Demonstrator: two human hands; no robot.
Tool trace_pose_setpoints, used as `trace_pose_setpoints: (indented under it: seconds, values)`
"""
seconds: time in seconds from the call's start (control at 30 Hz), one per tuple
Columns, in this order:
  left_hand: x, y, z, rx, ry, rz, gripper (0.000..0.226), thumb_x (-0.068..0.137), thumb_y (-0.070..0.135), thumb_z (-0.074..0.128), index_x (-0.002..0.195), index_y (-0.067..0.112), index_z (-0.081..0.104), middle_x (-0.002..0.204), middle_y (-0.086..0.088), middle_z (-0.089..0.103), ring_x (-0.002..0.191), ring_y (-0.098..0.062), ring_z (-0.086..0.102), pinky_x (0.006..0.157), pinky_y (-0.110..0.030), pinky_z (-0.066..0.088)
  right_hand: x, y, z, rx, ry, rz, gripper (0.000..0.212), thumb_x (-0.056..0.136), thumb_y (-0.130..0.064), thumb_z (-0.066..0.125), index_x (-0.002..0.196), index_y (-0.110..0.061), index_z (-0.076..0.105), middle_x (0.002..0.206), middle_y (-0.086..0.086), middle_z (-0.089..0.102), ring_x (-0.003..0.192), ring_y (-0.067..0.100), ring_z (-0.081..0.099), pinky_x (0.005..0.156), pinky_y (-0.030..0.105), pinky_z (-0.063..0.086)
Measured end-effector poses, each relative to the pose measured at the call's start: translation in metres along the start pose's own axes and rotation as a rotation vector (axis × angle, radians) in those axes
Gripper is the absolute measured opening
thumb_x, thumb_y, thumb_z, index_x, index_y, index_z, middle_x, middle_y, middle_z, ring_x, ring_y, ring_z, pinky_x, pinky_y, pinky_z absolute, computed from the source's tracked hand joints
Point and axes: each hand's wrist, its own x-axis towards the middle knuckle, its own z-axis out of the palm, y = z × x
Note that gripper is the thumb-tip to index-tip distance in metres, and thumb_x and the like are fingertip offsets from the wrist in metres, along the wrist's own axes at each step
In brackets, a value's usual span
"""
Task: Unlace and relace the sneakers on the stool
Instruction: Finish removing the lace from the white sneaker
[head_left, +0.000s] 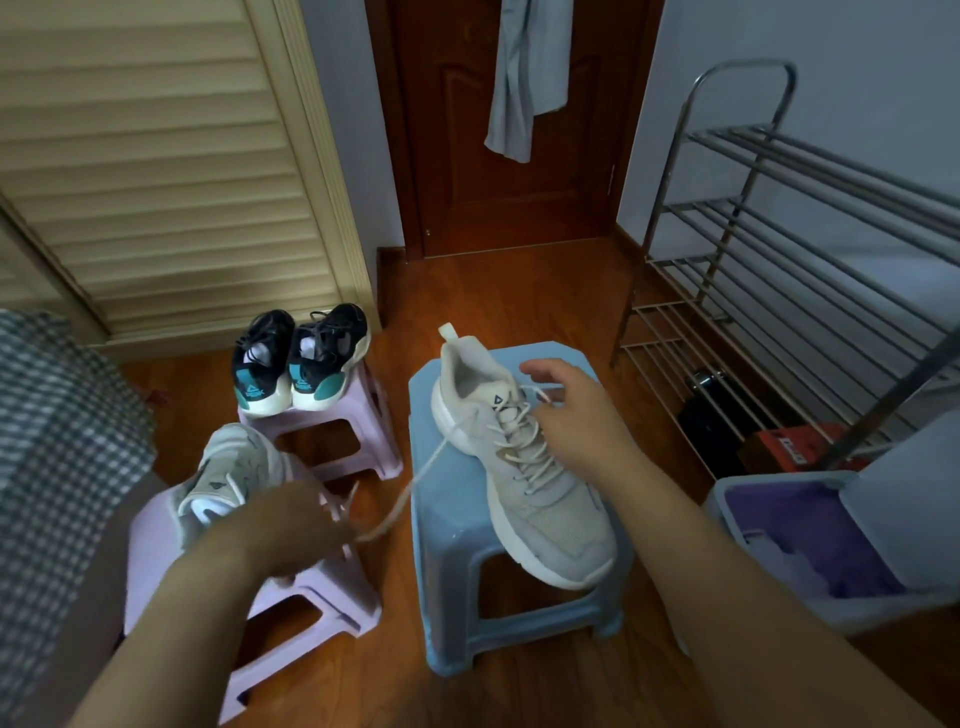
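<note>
In the head view, a beige sneaker (524, 457) is seen lying on the blue stool (467, 597) at the centre of the frame, its heel toward 11 o'clock and its toe overhanging the stool's edge toward 5 o'clock. The sneaker is laced through most of its eyelets, and one loose lace end (415, 483) is drawn off the shoe toward 7 o'clock. That end is pinched by the left hand (291, 525), which is blurred and held over the gap between the blue stool and a pale pink stool (311, 597) at 8 o'clock. The right hand (576, 410) is held at the sneaker's tongue, at 3 o'clock of the shoe, with its fingers curled at the other lace end (537, 392); whether that end is actually gripped cannot be told. A second beige sneaker (234, 467) is seen on the near pink stool, partly covered by the left forearm. A pair of black sneakers (296, 358) with teal heels is set on a further pink stool (363, 441) at 10 o'clock. A metal shoe rack (779, 270) is seen at 2 o'clock, a brown door (467, 156) at 12 o'clock, and a grey bin (831, 597) lined with purple at 4 o'clock.
</note>
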Motion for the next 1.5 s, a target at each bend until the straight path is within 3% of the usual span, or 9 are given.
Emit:
trace_pose_setpoints:
  seconds: [0.1, 0.3, 0.53, 0.67, 0.87, 0.97, 1.2, 1.33, 1.5]
  values:
    - [0.023, 0.011, 0.009, 0.149, 0.150, 0.206, 0.056, 0.084, 0.062, 0.032, 0.093, 0.020, 0.069, 0.101, -0.002, 0.074, 0.082, -0.020, 0.071, 0.077, -0.037, 0.058, 0.002, -0.009, -0.001, 0.062, 0.201, -0.011, 0.040, 0.089, 0.007, 0.048, 0.103, -0.024, 0.068, 0.110, -0.006, 0.067, 0.103, 0.011, 0.062, 0.092, 0.029, 0.051]
    - [0.056, 0.079, 0.031, -0.144, 0.658, 0.817, 0.056, 0.088, -0.001, 0.053, 0.141, 0.018, 0.057, 0.143, -0.004, 0.056, 0.130, -0.026, 0.050, 0.111, -0.041, 0.042, -0.005, -0.013, -0.003, -0.093, 0.316, -0.041, 0.031, 0.091, 0.001, 0.052, 0.093, -0.028, 0.063, 0.108, -0.004, 0.058, 0.099, 0.011, 0.058, 0.077, 0.017, 0.042]
    - [0.067, 0.077, 0.037, -0.235, 0.660, 0.794, 0.033, 0.090, 0.015, 0.070, 0.123, 0.019, 0.066, 0.119, 0.003, 0.067, 0.110, -0.022, 0.055, 0.093, -0.042, 0.048, -0.019, -0.012, 0.014, -0.503, 0.018, -0.290, 0.035, 0.096, -0.011, 0.058, 0.126, -0.026, 0.069, 0.109, -0.005, 0.048, 0.098, 0.014, 0.052, 0.081, 0.027, 0.050]
    - [0.071, 0.069, 0.038, -0.149, 0.664, 0.771, 0.036, 0.089, 0.024, 0.072, 0.123, 0.025, 0.061, 0.120, 0.006, 0.064, 0.106, -0.021, 0.055, 0.087, -0.047, 0.050, -0.009, -0.011, 0.014, -0.744, 0.028, -0.431, 0.020, 0.084, -0.012, 0.076, 0.104, -0.015, 0.077, 0.090, -0.001, 0.052, 0.084, 0.020, 0.052, 0.063, 0.033, 0.044]
    - [0.066, 0.073, 0.040, 0.161, 0.774, 0.746, 0.024, 0.088, 0.029, 0.065, 0.111, 0.022, 0.062, 0.116, 0.001, 0.059, 0.101, -0.027, 0.054, 0.076, -0.042, 0.046, -0.011, -0.037, -0.005, -0.847, -0.269, -0.405, 0.005, 0.090, -0.031, 0.057, 0.089, -0.029, 0.052, 0.094, -0.003, 0.039, 0.084, 0.017, 0.042, 0.074, 0.034, 0.038]
    - [0.067, 0.073, 0.040, 0.271, 0.860, 0.711, 0.015, 0.086, 0.029, 0.069, 0.098, 0.024, 0.063, 0.104, -0.001, 0.058, 0.095, -0.028, 0.054, 0.074, -0.042, 0.047, -0.016, -0.041, -0.009, -0.781, -0.403, -0.295, 0.029, 0.083, -0.028, 0.062, 0.071, -0.035, 0.036, 0.091, -0.005, 0.037, 0.075, 0.013, 0.044, 0.068, 0.034, 0.044]
    - [0.060, 0.069, 0.032, 0.186, 0.905, 0.700, 0.020, 0.087, 0.042, 0.063, 0.090, 0.023, 0.067, 0.100, 0.000, 0.058, 0.091, -0.028, 0.052, 0.075, -0.042, 0.046, -0.019, -0.015, -0.031, -0.375, -0.170, -0.279, 0.026, 0.090, -0.016, 0.064, 0.106, -0.035, 0.070, 0.105, -0.012, 0.055, 0.095, 0.002, 0.058, 0.084, 0.021, 0.048]
    - [0.066, 0.060, 0.044, 0.125, 0.841, 0.748, 0.033, 0.089, 0.050, 0.047, 0.083, 0.022, 0.063, 0.088, 0.002, 0.059, 0.084, -0.027, 0.048, 0.072, -0.041, 0.046, -0.014, -0.008, -0.029, -0.151, 0.102, -0.063, 0.033, 0.096, -0.006, 0.053, 0.085, -0.034, 0.066, 0.091, -0.010, 0.068, 0.082, 0.011, 0.066, 0.077, 0.031, 0.056]
    - [0.067, 0.060, 0.052, 0.111, 0.843, 0.749, 0.036, 0.091, 0.051, 0.044, 0.083, 0.022, 0.062, 0.086, 0.003, 0.057, 0.083, -0.025, 0.044, 0.074, -0.040, 0.045, -0.004, -0.008, -0.004, -0.210, -0.010, 0.007, 0.013, 0.095, -0.024, 0.065, 0.088, -0.027, 0.076, 0.086, -0.012, 0.072, 0.080, 0.001, 0.063, 0.071, 0.023, 0.046]
